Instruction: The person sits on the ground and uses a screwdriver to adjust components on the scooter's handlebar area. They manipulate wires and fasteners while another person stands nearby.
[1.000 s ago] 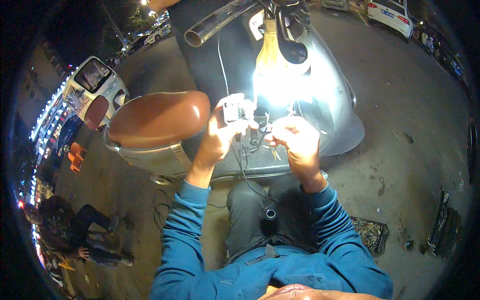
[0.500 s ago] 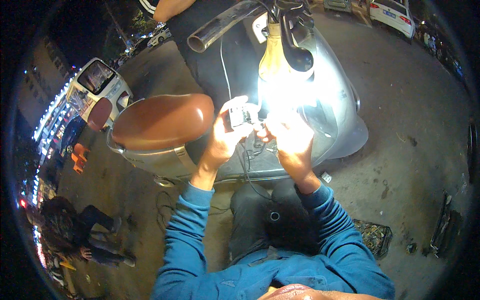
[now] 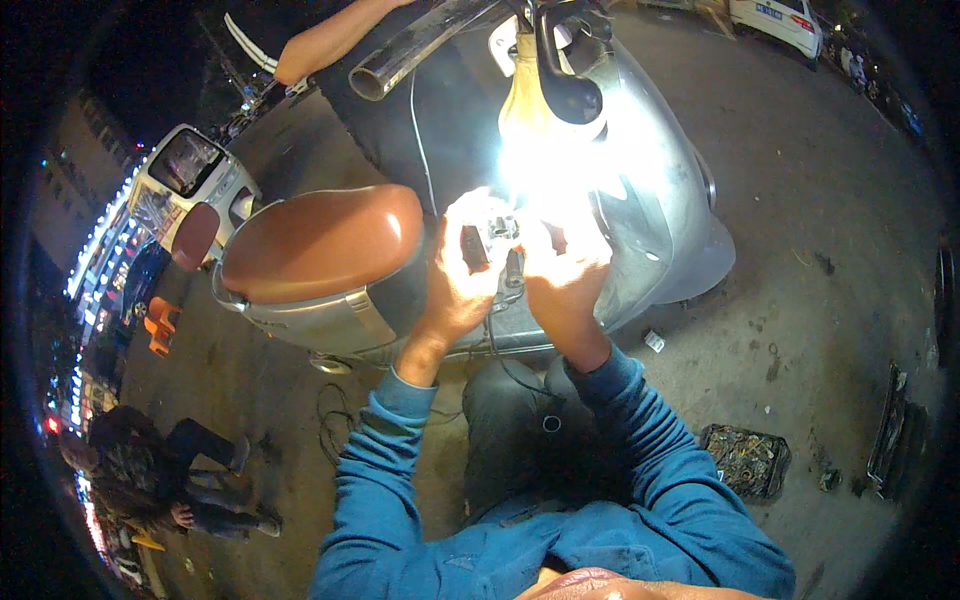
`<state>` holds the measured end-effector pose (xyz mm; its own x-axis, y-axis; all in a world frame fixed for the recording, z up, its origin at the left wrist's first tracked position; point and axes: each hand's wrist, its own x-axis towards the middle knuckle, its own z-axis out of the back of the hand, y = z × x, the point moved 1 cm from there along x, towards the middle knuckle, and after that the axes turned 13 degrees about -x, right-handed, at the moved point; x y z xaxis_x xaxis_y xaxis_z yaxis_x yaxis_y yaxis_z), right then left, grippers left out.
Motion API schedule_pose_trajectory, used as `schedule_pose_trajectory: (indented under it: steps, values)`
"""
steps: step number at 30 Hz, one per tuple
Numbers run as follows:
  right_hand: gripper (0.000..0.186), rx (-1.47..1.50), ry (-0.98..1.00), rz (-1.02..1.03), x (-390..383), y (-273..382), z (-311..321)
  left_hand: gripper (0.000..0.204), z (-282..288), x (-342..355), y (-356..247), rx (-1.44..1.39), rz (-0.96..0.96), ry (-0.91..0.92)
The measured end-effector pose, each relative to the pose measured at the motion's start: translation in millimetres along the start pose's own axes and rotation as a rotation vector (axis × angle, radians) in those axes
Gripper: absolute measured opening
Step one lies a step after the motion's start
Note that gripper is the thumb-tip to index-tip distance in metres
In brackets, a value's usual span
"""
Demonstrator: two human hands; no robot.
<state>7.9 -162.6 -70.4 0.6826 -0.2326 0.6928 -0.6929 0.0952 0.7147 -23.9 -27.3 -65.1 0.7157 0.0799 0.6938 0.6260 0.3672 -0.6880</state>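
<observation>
My left hand (image 3: 462, 290) is closed around a small boxy metal part (image 3: 497, 230) with a dark side, held up above the scooter's footboard. Close against it from the right, my right hand (image 3: 566, 272) has its fingers bent together at the part's edge. Strong glare hides what those fingertips pinch, if anything. Below the hands a dark cable (image 3: 492, 335) runs down toward my knees. The grey scooter (image 3: 665, 225) stands across in front of me, its brown seat (image 3: 325, 245) to the left. A bright light shines just beyond my hands, under a yellowish cloth-like piece (image 3: 525, 95).
A metal tube (image 3: 415, 55) juts out near the handlebar, beside another person's arm (image 3: 335, 40). On the ground at right lie a tray of small parts (image 3: 748, 462), a small white box (image 3: 654, 341) and a long dark piece (image 3: 885, 430). An orange stool (image 3: 160, 325) stands at far left.
Both hands have drawn closer together, the right moving slightly left. The metal part has turned, now showing a dark side. The other person's arm reaches further into view at the top.
</observation>
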Motion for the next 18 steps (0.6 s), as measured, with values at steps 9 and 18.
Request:
schedule_pose_trajectory:
  steps: [9,18]
  values:
    - [0.022,-0.100,-0.011,0.256,-8,7,-2,0.051,-1,0,-4,0.312,-0.236,-0.024]
    - [0.018,0.085,0.054,0.213,-10,2,-9,0.048,-2,0,1,0.259,-0.292,-0.018]
